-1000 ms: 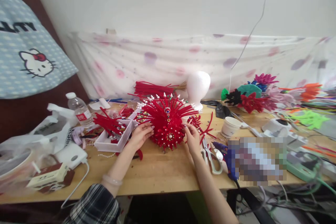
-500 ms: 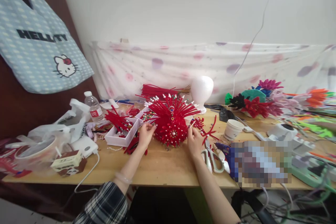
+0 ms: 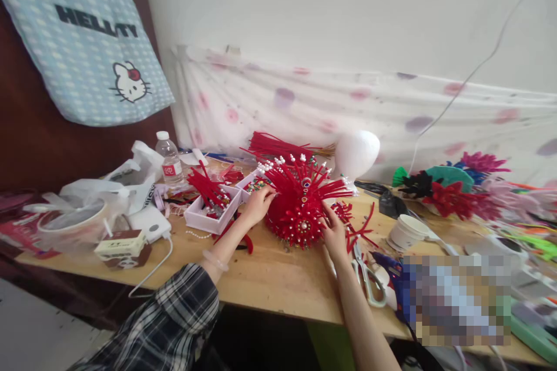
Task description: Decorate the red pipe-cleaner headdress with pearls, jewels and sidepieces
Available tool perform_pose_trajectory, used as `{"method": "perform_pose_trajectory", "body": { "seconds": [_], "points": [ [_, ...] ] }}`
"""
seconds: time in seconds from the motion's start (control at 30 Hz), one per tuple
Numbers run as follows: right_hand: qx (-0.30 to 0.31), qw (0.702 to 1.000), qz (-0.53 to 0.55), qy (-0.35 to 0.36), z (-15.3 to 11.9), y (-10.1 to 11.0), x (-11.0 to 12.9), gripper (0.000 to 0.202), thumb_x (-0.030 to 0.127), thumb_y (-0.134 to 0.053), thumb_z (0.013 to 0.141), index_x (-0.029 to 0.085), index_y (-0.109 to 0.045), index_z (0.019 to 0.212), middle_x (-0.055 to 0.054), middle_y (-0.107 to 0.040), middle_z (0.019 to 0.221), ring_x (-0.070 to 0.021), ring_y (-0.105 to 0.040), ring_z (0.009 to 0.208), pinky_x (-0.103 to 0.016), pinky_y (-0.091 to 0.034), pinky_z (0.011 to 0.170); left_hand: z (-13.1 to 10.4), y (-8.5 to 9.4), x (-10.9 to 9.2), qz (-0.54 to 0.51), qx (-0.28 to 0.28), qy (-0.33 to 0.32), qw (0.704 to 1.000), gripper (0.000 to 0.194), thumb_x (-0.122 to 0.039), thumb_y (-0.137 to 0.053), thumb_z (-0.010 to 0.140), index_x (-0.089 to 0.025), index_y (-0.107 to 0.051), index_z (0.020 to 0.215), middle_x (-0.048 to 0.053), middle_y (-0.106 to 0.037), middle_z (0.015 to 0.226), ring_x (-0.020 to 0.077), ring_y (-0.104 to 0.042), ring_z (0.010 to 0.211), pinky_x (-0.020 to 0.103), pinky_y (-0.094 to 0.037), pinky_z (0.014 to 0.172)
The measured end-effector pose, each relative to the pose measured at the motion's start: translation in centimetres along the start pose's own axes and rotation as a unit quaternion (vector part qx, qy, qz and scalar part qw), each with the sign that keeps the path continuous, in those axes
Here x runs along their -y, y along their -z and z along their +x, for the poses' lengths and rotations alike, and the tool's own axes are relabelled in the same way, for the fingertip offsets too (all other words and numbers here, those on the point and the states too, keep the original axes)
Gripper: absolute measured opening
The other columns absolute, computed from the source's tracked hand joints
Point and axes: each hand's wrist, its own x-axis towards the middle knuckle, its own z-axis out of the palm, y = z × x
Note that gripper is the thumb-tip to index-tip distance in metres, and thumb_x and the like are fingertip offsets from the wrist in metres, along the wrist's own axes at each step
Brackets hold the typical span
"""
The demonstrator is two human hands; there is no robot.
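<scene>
A red headdress (image 3: 300, 214) stands on the wooden table in front of me. It has a fan of red stems tipped with white beads, coloured gems down its middle and a round beaded flower at its front. My left hand (image 3: 260, 206) pinches its left edge, fingertips closed. At its right side my right hand (image 3: 334, 233) has its fingers bent around the edge; part of the grip is hidden. Just beyond the right wrist lie scissors (image 3: 369, 285) and some loose red stems (image 3: 364, 229).
Left of the headdress are a white box (image 3: 213, 221) of red pieces, a water bottle (image 3: 169, 156) and a small carton (image 3: 122, 248). Behind stands a white foam head (image 3: 357, 153). To the right are a paper cup (image 3: 407, 233), a blue glue gun (image 3: 402, 284) and colourful craft flowers (image 3: 452, 200).
The view has turned and tilted, so the table appears slanted. My right hand has shifted onto the headdress's right side; the small pale piece seen at its fingertips is out of sight.
</scene>
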Motion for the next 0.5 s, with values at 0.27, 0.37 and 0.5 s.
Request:
{"method": "perform_pose_trajectory", "body": {
  "seconds": [0.27, 0.37, 0.5],
  "points": [
    [0.004, 0.999, -0.004, -0.047, -0.2, 0.3, 0.2, 0.063, 0.043, -0.063, 0.075, 0.02, -0.059, 0.134, -0.013, -0.059, 0.139, -0.0282, -0.06, 0.123, -0.046, -0.047, 0.105, 1.5, 1.8, -0.5, 0.044, 0.059, -0.011, 0.997, 0.013, -0.013, -0.056, 0.09, -0.019, -0.067, 0.089, 0.006, -0.074, 0.096, 0.0213, -0.068, 0.093, 0.034, -0.05, 0.089],
    [0.003, 0.998, -0.013, -0.059, -0.1, 0.2, 0.6, 0.065, 0.044, -0.064, 0.074, 0.019, -0.059, 0.134, -0.013, -0.06, 0.138, -0.0284, -0.06, 0.122, -0.046, -0.047, 0.105, 1.8, 2.3, -0.7, 0.05, 0.073, -0.012, 0.996, 0.014, -0.013, -0.055, 0.089, -0.019, -0.068, 0.087, 0.006, -0.075, 0.093, 0.022, -0.069, 0.091, 0.032, -0.05, 0.086],
    [-0.013, 0.997, -0.027, -0.073, -0.6, 0.7, 2.2, 0.061, 0.044, -0.067, 0.074, 0.019, -0.062, 0.129, -0.013, -0.06, 0.137, -0.0297, -0.06, 0.122, -0.049, -0.046, 0.105, 1.7, 2.3, -0.6, 0.058, 0.081, -0.026, 0.995, 0.011, -0.014, -0.057, 0.088, -0.018, -0.067, 0.088, 0.007, -0.074, 0.096, 0.0219, -0.069, 0.091, 0.032, -0.05, 0.087]
  ]
}}
